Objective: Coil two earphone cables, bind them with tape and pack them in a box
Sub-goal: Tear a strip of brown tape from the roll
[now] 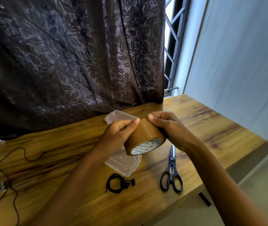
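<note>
Both hands hold a brown roll of packing tape [143, 137] above the wooden table [64, 160]. My left hand [118, 132] grips its left side, thumb on the outer layer. My right hand [167, 128] grips the right side, thumb pressed on the top edge of the roll. A coiled black earphone [117, 183] lies on the table below the hands. A second, uncoiled dark earphone cable [11, 170] sprawls at the far left. A clear plastic box [125, 163] sits open under the tape, its other half [118, 116] behind my left hand.
Black scissors [171, 173] lie shut to the right of the coiled earphone. A dark patterned curtain [72, 62] hangs behind the table. The table's right edge [237, 162] drops to the floor, with a window grille [174, 46] and wall beyond.
</note>
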